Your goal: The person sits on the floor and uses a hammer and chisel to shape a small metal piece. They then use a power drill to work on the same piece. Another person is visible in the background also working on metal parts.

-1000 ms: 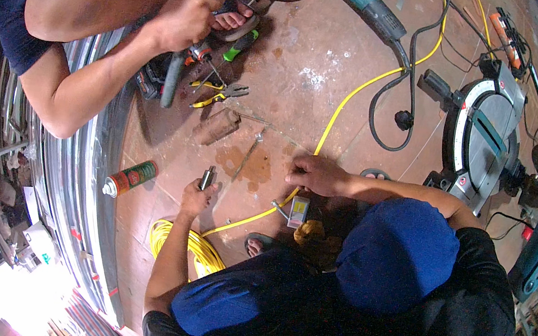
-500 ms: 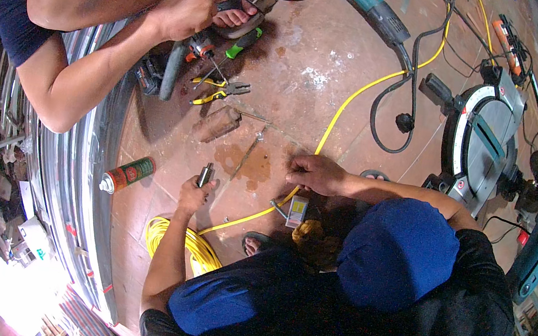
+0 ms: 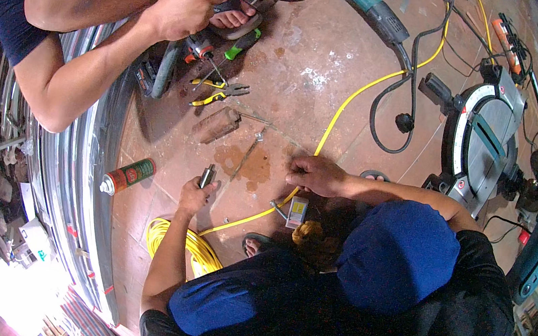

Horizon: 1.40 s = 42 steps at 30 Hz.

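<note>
Gripped upright in my left hand (image 3: 194,196) is a short silver metal cylinder (image 3: 207,175), its top end sticking up past the fingers. My right hand (image 3: 315,175) hangs over the yellow cable (image 3: 334,126) with its fingers curled together; whatever is in them, if anything, is hidden. Below that hand a small box with a yellow label (image 3: 297,213) lies close to my feet, beside a mustard-coloured cloth or glove (image 3: 314,236). To the left of my left hand a green and orange spray can (image 3: 129,175) lies on its side.
Across from me a co-worker's hands (image 3: 199,2) handle a small part. Yellow-handled pliers (image 3: 221,92), a cordless drill (image 3: 200,47) and a brownish block (image 3: 219,125) lie between us. An angle grinder (image 3: 371,8) and mitre saw (image 3: 483,138) stand right; metal profiles (image 3: 90,212) line the left.
The cylinder in my left hand has tilted slightly to the right. My right hand stays in place. The co-worker's arm has shifted a little to the left.
</note>
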Available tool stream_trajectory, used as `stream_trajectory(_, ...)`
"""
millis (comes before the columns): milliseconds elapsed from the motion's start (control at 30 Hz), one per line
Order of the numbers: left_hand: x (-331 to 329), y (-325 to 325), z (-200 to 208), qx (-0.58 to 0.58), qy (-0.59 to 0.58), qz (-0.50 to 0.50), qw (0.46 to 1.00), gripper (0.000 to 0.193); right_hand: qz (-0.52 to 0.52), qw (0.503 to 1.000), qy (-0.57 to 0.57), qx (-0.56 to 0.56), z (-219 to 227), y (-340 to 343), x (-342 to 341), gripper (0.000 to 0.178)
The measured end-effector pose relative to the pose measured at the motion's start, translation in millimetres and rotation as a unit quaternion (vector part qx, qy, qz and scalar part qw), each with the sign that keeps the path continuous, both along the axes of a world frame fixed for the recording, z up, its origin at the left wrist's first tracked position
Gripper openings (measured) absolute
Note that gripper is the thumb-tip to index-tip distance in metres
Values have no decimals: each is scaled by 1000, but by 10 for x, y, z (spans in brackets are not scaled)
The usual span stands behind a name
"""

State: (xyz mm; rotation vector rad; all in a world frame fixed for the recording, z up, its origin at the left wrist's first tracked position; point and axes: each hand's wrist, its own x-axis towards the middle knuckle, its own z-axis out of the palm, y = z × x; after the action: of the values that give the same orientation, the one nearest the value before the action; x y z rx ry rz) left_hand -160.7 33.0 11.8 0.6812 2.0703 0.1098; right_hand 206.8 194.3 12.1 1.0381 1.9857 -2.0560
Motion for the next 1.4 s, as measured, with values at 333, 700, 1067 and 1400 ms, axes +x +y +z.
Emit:
stream_trajectory(333,76,32,93,-3,11,-7,1000,42,-25,997,43,57,71,-11,16,31)
stream_trajectory(700,51,13,72,-18,-5,-32,999,39,-28,997,52,43,102,-9,27,34)
stream_trajectory(1067,82,35,88,-13,-7,-24,1000,43,-16,997,53,48,99,-4,25,34)
stream_trajectory(1400,87,48,72,-29,-6,-44,999,42,-14,999,17,26,80,-3,15,34)
